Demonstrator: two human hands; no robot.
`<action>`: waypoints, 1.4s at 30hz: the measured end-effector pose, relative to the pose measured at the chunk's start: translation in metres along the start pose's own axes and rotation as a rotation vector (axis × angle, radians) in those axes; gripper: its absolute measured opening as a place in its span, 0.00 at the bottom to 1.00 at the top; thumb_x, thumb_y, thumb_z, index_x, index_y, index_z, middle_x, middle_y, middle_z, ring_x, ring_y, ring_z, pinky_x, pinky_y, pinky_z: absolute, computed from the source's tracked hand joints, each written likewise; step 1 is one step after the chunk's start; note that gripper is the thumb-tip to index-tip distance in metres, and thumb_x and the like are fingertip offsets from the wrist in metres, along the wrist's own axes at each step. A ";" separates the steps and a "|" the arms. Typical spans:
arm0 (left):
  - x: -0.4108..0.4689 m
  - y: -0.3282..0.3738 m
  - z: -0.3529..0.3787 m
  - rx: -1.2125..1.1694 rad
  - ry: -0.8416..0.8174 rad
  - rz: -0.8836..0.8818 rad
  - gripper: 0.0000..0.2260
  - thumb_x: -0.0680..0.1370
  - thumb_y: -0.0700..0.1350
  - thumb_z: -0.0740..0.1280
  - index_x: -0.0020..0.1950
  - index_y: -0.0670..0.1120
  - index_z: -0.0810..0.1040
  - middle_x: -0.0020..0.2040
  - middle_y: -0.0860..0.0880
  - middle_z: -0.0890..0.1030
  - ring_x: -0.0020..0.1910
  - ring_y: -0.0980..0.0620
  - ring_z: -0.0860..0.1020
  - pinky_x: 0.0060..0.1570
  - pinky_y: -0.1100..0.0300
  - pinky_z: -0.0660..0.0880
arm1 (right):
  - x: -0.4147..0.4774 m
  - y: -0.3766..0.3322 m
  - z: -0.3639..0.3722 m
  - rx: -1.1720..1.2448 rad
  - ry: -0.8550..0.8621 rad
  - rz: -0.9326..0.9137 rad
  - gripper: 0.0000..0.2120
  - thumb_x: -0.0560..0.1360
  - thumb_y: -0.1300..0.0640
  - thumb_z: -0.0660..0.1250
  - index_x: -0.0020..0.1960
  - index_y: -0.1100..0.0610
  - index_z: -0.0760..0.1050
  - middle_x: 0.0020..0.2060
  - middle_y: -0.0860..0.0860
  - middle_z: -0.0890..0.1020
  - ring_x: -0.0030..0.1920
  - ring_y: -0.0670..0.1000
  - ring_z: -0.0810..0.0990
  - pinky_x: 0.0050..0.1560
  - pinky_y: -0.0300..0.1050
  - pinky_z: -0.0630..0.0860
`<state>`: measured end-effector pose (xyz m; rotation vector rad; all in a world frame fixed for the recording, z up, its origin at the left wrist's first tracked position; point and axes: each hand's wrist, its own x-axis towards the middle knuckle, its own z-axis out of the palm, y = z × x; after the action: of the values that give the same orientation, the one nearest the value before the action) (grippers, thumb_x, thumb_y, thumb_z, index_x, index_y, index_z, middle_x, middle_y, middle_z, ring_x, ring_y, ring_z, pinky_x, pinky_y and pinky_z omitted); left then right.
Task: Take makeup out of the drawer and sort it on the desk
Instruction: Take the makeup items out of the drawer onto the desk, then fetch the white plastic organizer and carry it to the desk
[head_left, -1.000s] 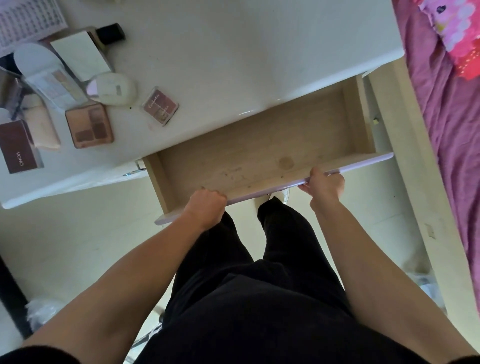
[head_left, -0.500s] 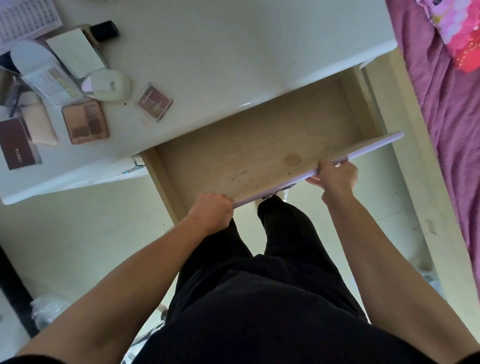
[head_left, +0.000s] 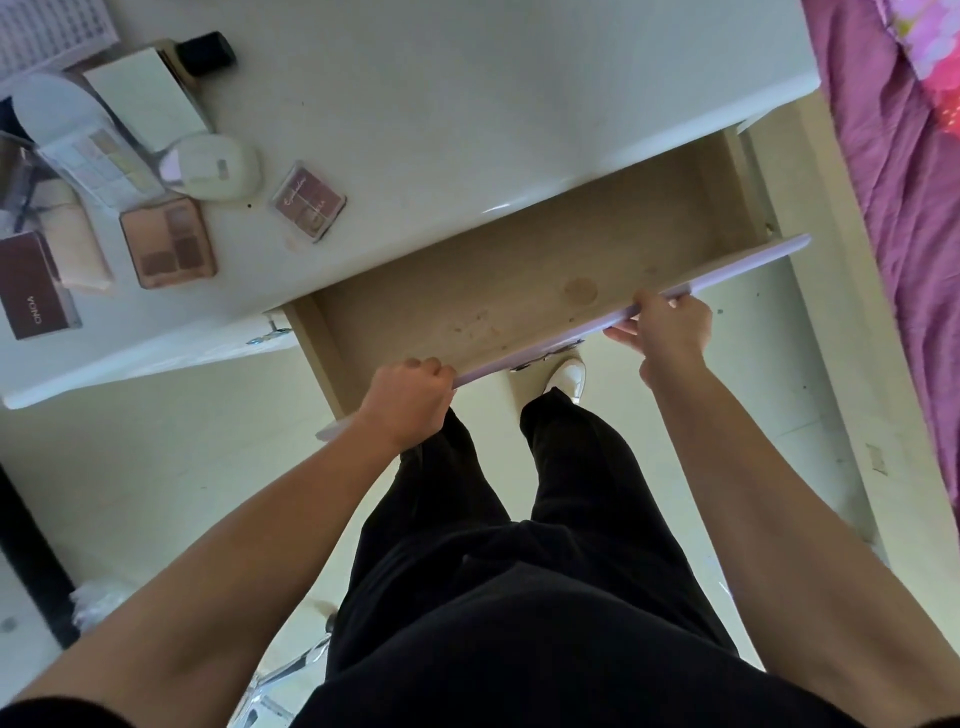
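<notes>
Head view looks down on the pale wooden drawer (head_left: 519, 270), open under the white desk (head_left: 467, 104), both hands gripping its lilac front panel (head_left: 737, 270): left hand (head_left: 405, 400) curled over the edge, right hand (head_left: 670, 327) clasping it further right. Makeup lies on the desk's left part (a small clear-cased eyeshadow palette (head_left: 308, 201) nearest the drawer, then a square rose-gold palette (head_left: 169, 243))

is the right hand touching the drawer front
Touching. The head view shows the right hand gripping the lilac drawer front, with its thumb over the top edge and its fingers underneath.
</notes>
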<state>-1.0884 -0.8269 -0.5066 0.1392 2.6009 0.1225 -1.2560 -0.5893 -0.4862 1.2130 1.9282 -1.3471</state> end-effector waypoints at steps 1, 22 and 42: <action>0.003 -0.007 -0.001 0.019 0.017 0.001 0.05 0.76 0.47 0.69 0.44 0.45 0.80 0.35 0.49 0.78 0.29 0.48 0.74 0.26 0.62 0.62 | 0.001 -0.004 0.006 -0.001 -0.008 -0.008 0.18 0.73 0.65 0.61 0.63 0.63 0.72 0.47 0.55 0.82 0.34 0.55 0.87 0.50 0.52 0.84; 0.072 -0.089 -0.067 0.214 0.192 -0.313 0.48 0.69 0.53 0.75 0.80 0.40 0.51 0.80 0.39 0.55 0.77 0.37 0.58 0.70 0.32 0.55 | 0.008 -0.104 0.091 -0.182 -0.248 -0.184 0.24 0.65 0.34 0.76 0.52 0.48 0.77 0.47 0.47 0.83 0.36 0.51 0.87 0.38 0.40 0.82; -0.015 -0.107 -0.386 0.199 0.981 -0.337 0.30 0.83 0.61 0.49 0.79 0.44 0.57 0.80 0.39 0.56 0.78 0.39 0.56 0.74 0.36 0.53 | -0.180 -0.269 0.017 -0.680 0.352 -1.719 0.40 0.80 0.32 0.53 0.81 0.57 0.51 0.80 0.64 0.51 0.79 0.65 0.51 0.77 0.63 0.51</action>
<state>-1.2812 -0.9580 -0.1807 -0.3911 3.5545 -0.2597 -1.4042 -0.7055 -0.2228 -0.9259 3.3387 -0.7158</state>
